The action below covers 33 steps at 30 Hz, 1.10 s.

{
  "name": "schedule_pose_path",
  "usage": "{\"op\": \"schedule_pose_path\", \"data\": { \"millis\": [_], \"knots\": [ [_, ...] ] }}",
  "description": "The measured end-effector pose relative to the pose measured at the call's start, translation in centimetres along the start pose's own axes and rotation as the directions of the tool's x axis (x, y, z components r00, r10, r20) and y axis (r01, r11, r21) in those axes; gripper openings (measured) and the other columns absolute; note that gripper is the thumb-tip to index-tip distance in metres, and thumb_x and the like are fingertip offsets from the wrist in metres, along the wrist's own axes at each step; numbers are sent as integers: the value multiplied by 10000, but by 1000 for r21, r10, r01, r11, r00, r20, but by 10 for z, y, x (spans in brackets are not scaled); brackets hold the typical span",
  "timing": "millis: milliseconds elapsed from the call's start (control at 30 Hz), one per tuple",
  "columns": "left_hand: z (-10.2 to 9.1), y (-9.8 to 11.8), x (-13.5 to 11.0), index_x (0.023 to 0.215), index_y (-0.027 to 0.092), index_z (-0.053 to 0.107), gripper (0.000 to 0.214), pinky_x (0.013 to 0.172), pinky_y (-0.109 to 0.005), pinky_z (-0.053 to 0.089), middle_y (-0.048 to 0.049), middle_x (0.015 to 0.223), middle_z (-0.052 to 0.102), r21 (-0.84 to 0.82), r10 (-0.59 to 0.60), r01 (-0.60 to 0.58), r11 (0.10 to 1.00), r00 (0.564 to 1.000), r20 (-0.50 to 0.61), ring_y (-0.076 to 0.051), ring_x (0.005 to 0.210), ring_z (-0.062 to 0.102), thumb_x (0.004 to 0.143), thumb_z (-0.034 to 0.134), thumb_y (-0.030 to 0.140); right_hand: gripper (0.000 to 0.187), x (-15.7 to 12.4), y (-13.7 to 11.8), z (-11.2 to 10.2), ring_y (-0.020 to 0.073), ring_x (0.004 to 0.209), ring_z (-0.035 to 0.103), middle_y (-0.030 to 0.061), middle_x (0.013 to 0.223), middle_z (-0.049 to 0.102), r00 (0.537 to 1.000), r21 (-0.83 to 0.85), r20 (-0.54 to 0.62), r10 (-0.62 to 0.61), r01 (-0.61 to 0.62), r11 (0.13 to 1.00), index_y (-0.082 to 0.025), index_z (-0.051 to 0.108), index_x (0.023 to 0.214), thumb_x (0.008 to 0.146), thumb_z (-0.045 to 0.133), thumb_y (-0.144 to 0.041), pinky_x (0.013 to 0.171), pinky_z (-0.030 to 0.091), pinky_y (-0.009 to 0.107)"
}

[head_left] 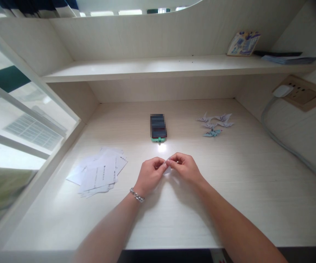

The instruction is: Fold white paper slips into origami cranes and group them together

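Fingers (158, 164) of left hand (149, 174) and right hand (185, 168) pinch a small paper (167, 170).

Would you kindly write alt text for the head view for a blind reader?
A left hand and a right hand pinch a small folded white paper piece together above a pale wooden desk. Loose white paper sheets lie left; pale folded paper cranes lie back right.

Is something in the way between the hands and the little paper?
No, nothing is in the way. The left hand and the right hand both pinch the small paper, fingertips right on it. The phone lies behind them, the loose sheets to the left and the paper cranes at the back right.
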State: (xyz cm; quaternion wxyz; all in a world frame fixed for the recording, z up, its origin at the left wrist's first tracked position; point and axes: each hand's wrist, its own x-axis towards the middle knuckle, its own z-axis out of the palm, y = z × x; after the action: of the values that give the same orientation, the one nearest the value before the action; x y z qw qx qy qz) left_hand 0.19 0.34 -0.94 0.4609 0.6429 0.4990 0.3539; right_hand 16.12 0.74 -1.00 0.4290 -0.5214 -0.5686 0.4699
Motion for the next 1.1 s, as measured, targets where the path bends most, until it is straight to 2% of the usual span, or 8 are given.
{"op": "schedule_pose_path", "data": {
  "millis": [300, 400, 533, 633, 733, 900, 967, 1100],
  "knots": [
    [1, -3, 1, 763, 147, 680, 248, 602, -250, 445, -66, 741, 678, -70, -22, 23, 997, 999, 23, -159, 661, 586, 767, 588, 378, 212, 2, 5, 1, 153, 632, 535, 29, 673, 605, 998, 102, -62, 23, -17, 995, -157, 630, 714, 728, 633, -368, 596, 429, 280],
    [1, -2, 1, 754, 144, 681, 252, 593, -246, 443, -63, 723, 674, -84, -29, 30, 996, 999, 23, -153, 647, 581, 762, 596, 381, 212, 2, 4, 1, 151, 632, 533, 23, 668, 599, 999, 78, -35, 10, -8, 997, -159, 625, 713, 742, 616, -369, 586, 421, 271],
    [0, 0, 2, 760, 138, 685, 266, 585, -239, 444, -60, 731, 670, -138, -19, 24, 990, 999, 37, -142, 642, 571, 774, 585, 384, 205, 2, 4, 1, 146, 641, 530, 21, 680, 595, 997, 53, -73, -20, 24, 998, -161, 618, 721, 762, 598, -360, 590, 417, 267],
    [-2, 1, 4, 777, 126, 681, 277, 574, -238, 453, -66, 742, 662, -216, -52, 50, 975, 999, 0, -145, 658, 570, 769, 595, 389, 236, 2, 6, 4, 150, 651, 547, 25, 723, 602, 1000, 120, 7, 26, -27, 992, -161, 603, 787, 760, 599, -396, 597, 437, 273],
    [-3, 0, 6, 774, 119, 672, 269, 565, -234, 458, -65, 739, 649, -283, -95, 77, 956, 994, -48, -143, 666, 565, 750, 621, 382, 225, 0, 6, 5, 147, 637, 543, 13, 698, 592, 995, 53, 91, 45, -50, 997, -167, 577, 748, 763, 591, -391, 592, 426, 268],
    [-3, 1, 6, 735, 113, 664, 257, 564, -229, 454, -56, 698, 639, -305, -90, 74, 950, 995, -38, -129, 635, 555, 735, 643, 369, 224, -3, 1, 4, 127, 578, 489, -14, 611, 547, 996, -101, 82, 18, -9, 995, -179, 539, 659, 786, 559, -362, 541, 371, 244],
    [-3, 1, 6, 738, 111, 667, 259, 555, -230, 455, -57, 692, 644, -287, -96, 72, 955, 993, -73, -130, 625, 556, 725, 653, 369, 218, -3, 0, 4, 130, 584, 500, -5, 624, 561, 996, -69, 81, 25, -20, 997, -175, 556, 683, 790, 556, -366, 537, 372, 242],
    [-3, 2, 7, 742, 111, 674, 268, 538, -233, 456, -62, 685, 658, -271, -121, 82, 959, 984, -132, -134, 606, 570, 703, 670, 376, 247, -4, -1, 5, 141, 583, 542, 15, 626, 599, 984, -13, 160, 73, -72, 997, -166, 585, 697, 804, 533, -382, 554, 400, 251]
  ]
}}
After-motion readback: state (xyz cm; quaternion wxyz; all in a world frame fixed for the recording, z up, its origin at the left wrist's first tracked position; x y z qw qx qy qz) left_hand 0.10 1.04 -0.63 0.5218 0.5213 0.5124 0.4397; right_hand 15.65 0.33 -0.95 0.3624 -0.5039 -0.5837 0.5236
